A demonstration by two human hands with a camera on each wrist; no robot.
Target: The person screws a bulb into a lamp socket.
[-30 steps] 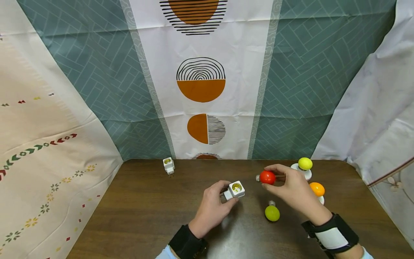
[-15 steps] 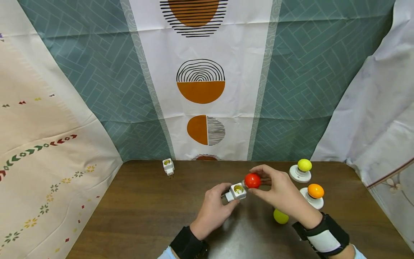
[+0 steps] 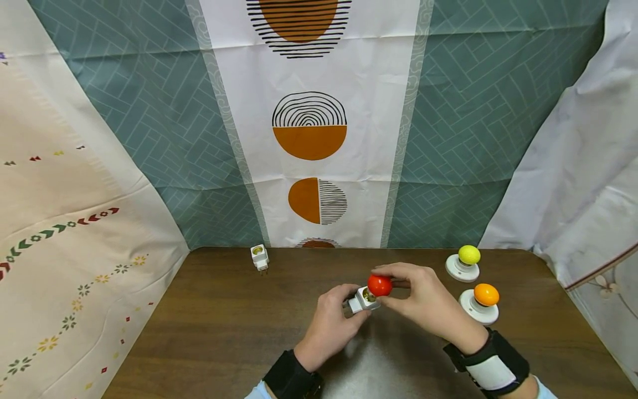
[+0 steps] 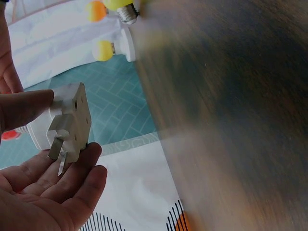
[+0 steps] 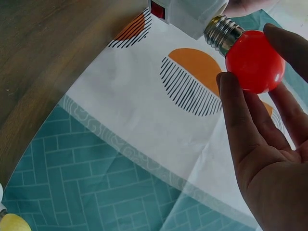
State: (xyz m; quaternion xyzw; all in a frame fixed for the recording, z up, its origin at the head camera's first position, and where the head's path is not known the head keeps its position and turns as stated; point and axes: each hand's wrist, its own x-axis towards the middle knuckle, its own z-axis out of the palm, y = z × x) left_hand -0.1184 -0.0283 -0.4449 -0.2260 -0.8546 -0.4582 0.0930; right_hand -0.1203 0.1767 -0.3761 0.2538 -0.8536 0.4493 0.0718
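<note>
My left hand (image 3: 330,320) grips a white plug-in lamp socket (image 3: 356,302) between thumb and fingers, above the table. Two flat metal prongs (image 4: 56,148) stick out of the socket's back in the left wrist view. With thumb and fingertips, my right hand (image 3: 423,296) pinches a red light bulb (image 3: 380,285) by its round glass. The bulb's metal screw base (image 5: 223,34) points at the socket, right at its opening. A red switch (image 5: 157,10) shows on the socket's side in the right wrist view.
A second white socket (image 3: 260,257) lies at the table's back left. On the right stand two round white lamp holders, one with a yellow bulb (image 3: 469,255), one with an orange bulb (image 3: 486,295). A loose yellow-green bulb (image 4: 128,13) shows in the left wrist view; my right arm hides it from the head view.
My right hand has carried the red bulb leftward and slightly down to the socket's opening. My left hand has barely moved. The loose yellow-green bulb has become hidden in the head view.
</note>
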